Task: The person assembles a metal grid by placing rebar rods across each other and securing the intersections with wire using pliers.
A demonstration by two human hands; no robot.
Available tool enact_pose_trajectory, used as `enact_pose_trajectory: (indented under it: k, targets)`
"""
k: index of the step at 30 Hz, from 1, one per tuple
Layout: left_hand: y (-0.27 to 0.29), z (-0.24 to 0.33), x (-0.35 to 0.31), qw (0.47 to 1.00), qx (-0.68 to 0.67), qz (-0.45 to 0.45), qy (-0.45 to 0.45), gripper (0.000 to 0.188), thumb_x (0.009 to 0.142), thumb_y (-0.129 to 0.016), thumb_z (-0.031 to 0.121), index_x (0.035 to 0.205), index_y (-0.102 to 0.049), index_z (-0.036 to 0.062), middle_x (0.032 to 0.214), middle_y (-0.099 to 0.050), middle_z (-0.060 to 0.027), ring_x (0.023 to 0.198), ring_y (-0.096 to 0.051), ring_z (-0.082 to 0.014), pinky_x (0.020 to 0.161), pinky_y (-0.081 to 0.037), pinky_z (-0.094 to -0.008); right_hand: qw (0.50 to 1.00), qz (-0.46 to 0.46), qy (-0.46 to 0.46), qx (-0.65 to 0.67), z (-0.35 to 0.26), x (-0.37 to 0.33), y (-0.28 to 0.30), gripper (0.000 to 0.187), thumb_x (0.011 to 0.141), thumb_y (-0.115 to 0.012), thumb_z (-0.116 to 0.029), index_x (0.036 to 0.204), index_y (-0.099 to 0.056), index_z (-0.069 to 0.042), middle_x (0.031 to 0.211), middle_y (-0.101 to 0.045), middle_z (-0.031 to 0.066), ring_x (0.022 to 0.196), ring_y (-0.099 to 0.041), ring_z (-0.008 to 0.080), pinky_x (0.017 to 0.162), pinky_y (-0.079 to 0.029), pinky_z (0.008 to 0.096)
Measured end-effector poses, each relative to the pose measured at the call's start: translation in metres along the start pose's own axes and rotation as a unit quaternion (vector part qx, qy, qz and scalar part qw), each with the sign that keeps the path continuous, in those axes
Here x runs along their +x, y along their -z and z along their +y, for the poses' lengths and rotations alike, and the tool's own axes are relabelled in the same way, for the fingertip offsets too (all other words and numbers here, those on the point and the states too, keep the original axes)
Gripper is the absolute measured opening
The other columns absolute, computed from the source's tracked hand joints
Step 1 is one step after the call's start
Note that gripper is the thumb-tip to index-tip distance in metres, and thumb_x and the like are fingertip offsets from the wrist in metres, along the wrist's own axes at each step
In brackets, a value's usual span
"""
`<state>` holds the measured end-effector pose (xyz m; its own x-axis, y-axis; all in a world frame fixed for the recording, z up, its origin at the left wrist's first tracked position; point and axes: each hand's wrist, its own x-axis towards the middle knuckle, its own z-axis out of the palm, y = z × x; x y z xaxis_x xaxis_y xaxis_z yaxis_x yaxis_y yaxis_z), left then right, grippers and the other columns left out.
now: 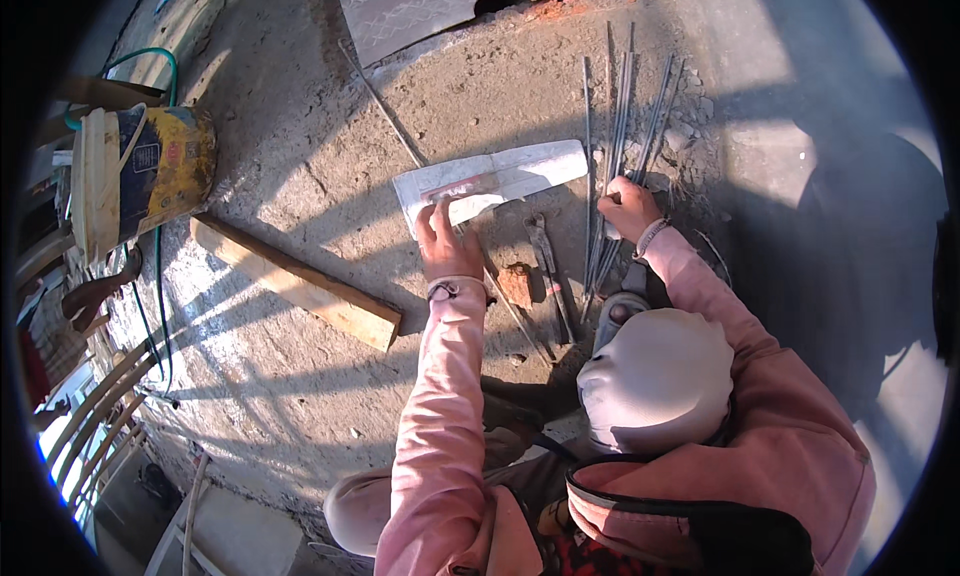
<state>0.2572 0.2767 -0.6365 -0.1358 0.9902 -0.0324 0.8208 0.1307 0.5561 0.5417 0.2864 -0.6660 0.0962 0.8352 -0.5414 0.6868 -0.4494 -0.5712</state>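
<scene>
My left hand [446,244] has its fingers curled over the near edge of a white folded sheet [540,169], which lies on the rough ground. A long thin metal rod [385,116] passes beneath that sheet and comes out below it. Closed around part of a loose bundle of thin steel rods [625,96] is my right hand [631,212]; the rods fan out away from me. Between my hands rests a long-handled metal tool [547,266] that looks like pincers. Beside it sits an orange brick fragment [515,284].
A wooden plank [300,281] lies at the left. Beyond it a yellow and dark bucket [150,171] lies on its side near a green hose [160,276]. A patterned board [420,11] is at the far edge. Smooth grey concrete [790,176] stretches along the right.
</scene>
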Motion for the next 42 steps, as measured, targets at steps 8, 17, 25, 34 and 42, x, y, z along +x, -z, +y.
enact_pose_trajectory:
  k: [8, 17, 25, 34, 42]
  targets:
    - [0.017, -0.033, 0.072, 0.987, 0.107, -0.1, -0.068, 0.038, 0.08, -0.064, 0.027, 0.115, -0.053, 0.0145, 0.109, -0.055, -0.0129, 0.098, -0.056, -0.0371, 0.081, -0.047, -0.0443, 0.992, 0.126, 0.028, -0.002, 0.018, -0.003, -0.012, 0.022, 0.074, -0.059, -0.023, 0.08, -0.056, -0.002, 0.076, -0.063, 0.0207, 0.076, -0.062, 0.0392, 0.07, -0.048, 0.0448]
    - [0.065, -0.124, 0.069, 0.976, 0.101, 0.101, 0.162, 0.039, 0.079, -0.066, 0.022, 0.114, -0.057, 0.006, 0.113, -0.057, -0.0191, 0.104, -0.054, -0.0367, 0.088, -0.045, -0.0417, 0.987, 0.108, 0.041, 0.109, 0.007, -0.026, -0.009, 0.018, 0.076, -0.062, -0.018, 0.082, -0.055, -0.002, 0.073, -0.063, 0.0169, 0.071, -0.063, 0.034, 0.065, -0.049, 0.0393]
    - [0.003, -0.045, 0.027, 0.99, -0.027, -0.118, 0.077, 0.032, 0.08, -0.066, 0.023, 0.105, -0.05, 0.0117, 0.091, -0.062, -0.0144, 0.085, -0.061, -0.0339, 0.072, -0.048, -0.0436, 0.977, -0.09, 0.096, 0.167, -0.06, -0.03, -0.035, 0.019, 0.083, -0.054, -0.021, 0.081, -0.059, -0.003, 0.064, -0.062, 0.016, 0.059, -0.064, 0.0285, 0.06, -0.05, 0.0384]
    - [-0.035, -0.03, -0.009, 0.963, 0.133, -0.222, 0.075, 0.033, 0.08, -0.054, 0.001, 0.11, -0.045, 0.0114, 0.121, -0.038, -0.0199, 0.096, -0.058, -0.0422, 0.078, -0.051, -0.0481, 0.988, 0.002, 0.077, -0.136, -0.022, -0.018, -0.035, 0.026, 0.08, -0.06, -0.027, 0.09, -0.057, -0.003, 0.085, -0.064, 0.0193, 0.084, -0.062, 0.0369, 0.076, -0.048, 0.0437]
    - [0.003, -0.064, -0.004, 0.952, 0.215, -0.165, 0.142, 0.022, 0.083, -0.056, 0.01, 0.105, -0.052, 0.0091, 0.116, -0.042, -0.0181, 0.094, -0.058, -0.0409, 0.077, -0.051, -0.0474, 0.97, 0.087, 0.01, -0.229, -0.008, -0.009, -0.018, 0.038, 0.077, -0.067, -0.033, 0.098, -0.054, -0.004, 0.092, -0.064, 0.0171, 0.088, -0.061, 0.0393, 0.08, -0.048, 0.0462]
